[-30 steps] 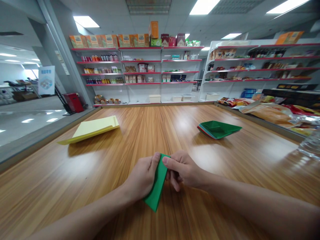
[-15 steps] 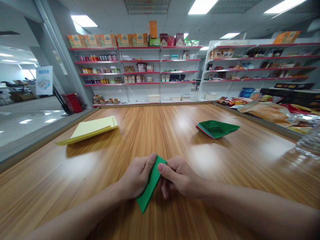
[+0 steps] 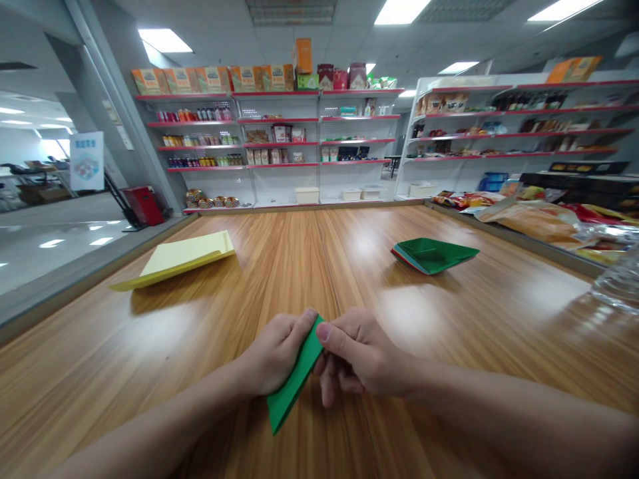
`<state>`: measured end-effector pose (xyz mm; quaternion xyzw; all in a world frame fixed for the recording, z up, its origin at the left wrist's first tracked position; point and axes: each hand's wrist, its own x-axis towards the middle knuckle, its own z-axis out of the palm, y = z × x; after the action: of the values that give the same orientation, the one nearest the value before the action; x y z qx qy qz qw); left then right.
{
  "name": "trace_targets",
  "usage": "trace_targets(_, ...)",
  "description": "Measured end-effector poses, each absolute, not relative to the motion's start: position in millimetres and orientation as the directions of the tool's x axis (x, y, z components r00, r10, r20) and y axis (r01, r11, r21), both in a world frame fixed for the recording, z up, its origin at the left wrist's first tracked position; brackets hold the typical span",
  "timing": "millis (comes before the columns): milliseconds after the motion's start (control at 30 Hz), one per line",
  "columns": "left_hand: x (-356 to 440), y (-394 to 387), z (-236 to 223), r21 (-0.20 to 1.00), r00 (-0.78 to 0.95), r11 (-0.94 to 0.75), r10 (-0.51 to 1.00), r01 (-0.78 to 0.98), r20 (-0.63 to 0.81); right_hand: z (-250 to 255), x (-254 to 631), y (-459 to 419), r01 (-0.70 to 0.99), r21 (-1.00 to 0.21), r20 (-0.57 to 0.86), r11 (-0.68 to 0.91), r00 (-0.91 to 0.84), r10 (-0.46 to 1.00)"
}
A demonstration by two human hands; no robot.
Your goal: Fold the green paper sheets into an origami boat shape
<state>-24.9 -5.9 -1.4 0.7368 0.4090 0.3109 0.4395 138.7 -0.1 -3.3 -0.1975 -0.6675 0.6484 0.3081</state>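
Observation:
A folded strip of green paper [image 3: 295, 380] is held above the wooden table [image 3: 299, 259], slanting from upper right to lower left. My left hand [image 3: 273, 352] is closed along its left edge, thumb on top near the upper end. At the upper right end, my right hand [image 3: 362, 349] pinches the paper between thumb and index finger, the other fingers curled loosely below. Parts of the fingers behind the paper are hidden.
Folded yellow paper sheets [image 3: 184, 258] lie at the left of the table. A stack of creased coloured sheets, green on top [image 3: 439, 255], sits at the right. Clear plastic [image 3: 619, 283] stands at the right edge. Stocked shelves [image 3: 277, 143] are behind.
The green paper has shifted slightly left and tilted further over, its lower end swinging left. Both hands still hold it, and the right fingers have moved a little left.

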Motion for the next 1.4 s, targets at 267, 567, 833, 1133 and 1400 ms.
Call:
trace_targets(267, -15.5, -11.9, 1.9, 0.867, 0.187, -0.268, 0.96, 0.419, 0.207, -3.7, 132.5, -7.2, 0.068, -0.925, 0.221, 0.373, -0.703, 0.676)
trace_targets(567, -11.0, -20.0, 5.3, 0.9, 0.236, -0.274, 0.951, 0.338, 0.201, 3.4, 133.1, -17.2, -0.016, -0.879, 0.298, 0.477, -0.798, 0.523)
trace_targets(833, -11.1, -17.1, 3.4, 0.833, 0.152, -0.313, 0.95, 0.456, 0.274, -7.9, 131.8, -14.9, 0.037, -0.773, 0.288, 0.633, -0.868, 0.403)
trace_targets(1133, -12.5, -14.6, -1.8, 0.817, 0.051, -0.302, 0.946, 0.492, 0.319, -5.2, 127.6, -13.9, 0.075, -0.844, 0.203, 0.531, -0.871, 0.447)
trace_targets(1400, -12.7, -11.7, -2.0, 0.801, 0.031, -0.307, 0.94, 0.514, 0.34, -7.9, 123.0, -17.8, 0.098, -0.885, 0.118, 0.454, -0.898, 0.424)
